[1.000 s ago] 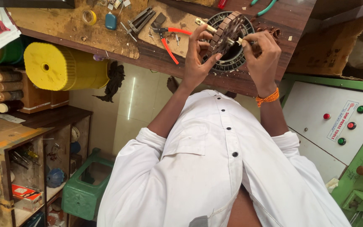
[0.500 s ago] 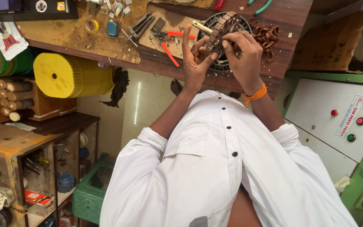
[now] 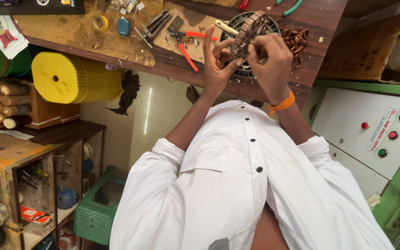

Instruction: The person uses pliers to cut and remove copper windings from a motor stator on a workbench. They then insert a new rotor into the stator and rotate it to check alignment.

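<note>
Both hands are raised over the far edge of the wooden workbench (image 3: 116, 44), working on a round slotted metal core (image 3: 248, 33) that is held tilted on edge, lifted clear of the bench surface. The left hand (image 3: 218, 65) has its fingers spread and its palm and thumb pressed against the lower rim of the core, supporting it. The right hand (image 3: 271, 60) is curled closed over the upper right side of the core, fingertips pinching at its slots; what exactly they pinch cannot be told. An orange band (image 3: 282, 103) sits on the right wrist. A dark round ring-shaped part (image 3: 237, 21) lies on the bench directly behind the core. A heap of copper wire coils (image 3: 297, 39) lies just beside the right hand. Red-handled pliers (image 3: 186, 41) lie on the bench near the left hand. A yellow spool (image 3: 70, 83) hangs below the bench edge, well apart from both hands.
</note>
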Action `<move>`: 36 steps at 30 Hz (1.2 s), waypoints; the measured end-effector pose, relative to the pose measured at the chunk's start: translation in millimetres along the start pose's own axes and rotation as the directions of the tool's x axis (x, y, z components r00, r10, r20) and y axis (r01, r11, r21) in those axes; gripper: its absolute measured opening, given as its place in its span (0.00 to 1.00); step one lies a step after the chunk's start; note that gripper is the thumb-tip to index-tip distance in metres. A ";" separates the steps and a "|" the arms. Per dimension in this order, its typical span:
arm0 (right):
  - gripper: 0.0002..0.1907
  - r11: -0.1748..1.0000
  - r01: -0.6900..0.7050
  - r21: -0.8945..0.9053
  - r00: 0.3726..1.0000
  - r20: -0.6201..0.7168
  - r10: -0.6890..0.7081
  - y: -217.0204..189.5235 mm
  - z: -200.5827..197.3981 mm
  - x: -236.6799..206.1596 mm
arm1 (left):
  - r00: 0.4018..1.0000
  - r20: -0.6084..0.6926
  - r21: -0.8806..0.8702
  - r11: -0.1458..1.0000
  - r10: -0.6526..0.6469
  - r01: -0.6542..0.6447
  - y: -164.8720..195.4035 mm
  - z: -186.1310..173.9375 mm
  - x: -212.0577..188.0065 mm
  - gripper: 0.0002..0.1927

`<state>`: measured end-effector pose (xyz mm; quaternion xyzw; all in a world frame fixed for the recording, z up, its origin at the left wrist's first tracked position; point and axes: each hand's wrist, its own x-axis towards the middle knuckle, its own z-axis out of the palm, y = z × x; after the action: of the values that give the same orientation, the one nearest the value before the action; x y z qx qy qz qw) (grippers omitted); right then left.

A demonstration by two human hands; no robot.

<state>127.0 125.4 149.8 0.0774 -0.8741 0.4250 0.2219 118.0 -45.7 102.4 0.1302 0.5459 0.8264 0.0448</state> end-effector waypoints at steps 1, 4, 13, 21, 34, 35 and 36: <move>0.03 0.999 -0.016 0.041 1.000 -0.006 0.016 4.2 -1.8 -1.5 | 0.999 0.024 0.013 0.999 0.037 -0.038 -0.4 -0.6 -0.3 0.53; 0.03 0.993 -0.098 0.058 0.995 0.031 0.096 10.8 -22.4 -11.4 | 0.995 0.038 0.214 0.972 0.088 -0.095 -2.5 -1.6 -2.7 0.54; 0.04 0.998 0.000 0.069 1.000 0.026 -0.002 -9.8 -12.0 7.8 | 0.998 0.020 0.203 0.977 0.066 -0.068 -8.4 -1.8 0.0 0.51; 0.07 0.978 0.109 -0.180 0.994 -0.001 -0.111 -29.6 -8.2 13.8 | 0.999 -0.026 0.135 0.990 0.031 -0.027 -10.3 -1.1 -2.8 0.49; 0.05 0.999 -0.034 -0.012 0.998 0.059 0.034 19.3 -26.7 -20.6 | 0.994 -0.017 0.493 0.866 0.112 -0.089 13.0 0.4 -11.9 0.34; 0.05 0.999 -0.043 -0.006 0.998 0.052 0.044 20.4 -28.4 -21.7 | 0.992 -0.037 0.522 0.849 0.121 -0.084 15.6 1.7 -11.4 0.29; 0.04 0.999 -0.054 0.002 0.998 0.045 0.054 20.9 -28.9 -22.5 | 0.990 -0.057 0.551 0.831 0.129 -0.077 18.7 3.4 -11.3 0.24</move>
<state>149.5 159.9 140.4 0.0636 -0.8801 0.4303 0.1905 131.1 -52.6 118.9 0.1287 0.7530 0.6421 -0.0641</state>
